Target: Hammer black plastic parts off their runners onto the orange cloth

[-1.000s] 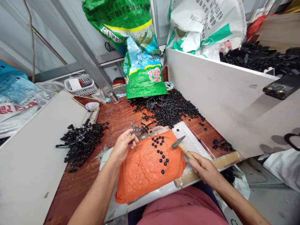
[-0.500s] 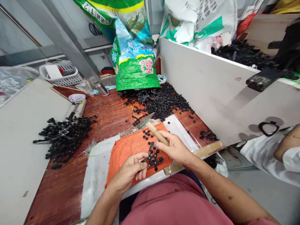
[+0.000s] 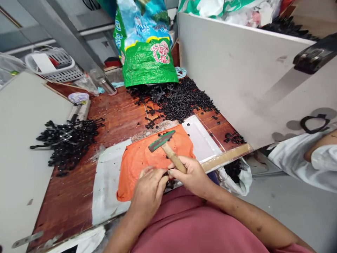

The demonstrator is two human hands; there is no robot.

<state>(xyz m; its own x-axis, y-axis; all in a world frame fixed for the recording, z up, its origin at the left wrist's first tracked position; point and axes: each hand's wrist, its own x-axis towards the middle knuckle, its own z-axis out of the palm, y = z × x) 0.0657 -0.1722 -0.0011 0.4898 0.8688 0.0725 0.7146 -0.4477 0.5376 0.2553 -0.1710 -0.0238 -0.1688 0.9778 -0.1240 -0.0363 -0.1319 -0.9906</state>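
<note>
My right hand is closed round the wooden handle of a hammer. The hammer's dark head with green edges points away from me over an orange cloth. Close to the shirt, my left hand pinches a black jointed plastic piece, most of it hidden behind the fingers. The right thumb and fingertips meet the left fingers at this piece. A few small black round caps lie on the cloth, partly covered by the hammer.
A heap of small black parts spills from a green and blue sack. Black jointed pieces are piled at the left. A grey-white panel stands on the right. Behind are a white basket and a metal flask.
Both hands have come nearer to my body and together, bringing the black jointed piece off the cloth's middle to the front edge. The hammer has moved nearer too. The view has tilted down.
</note>
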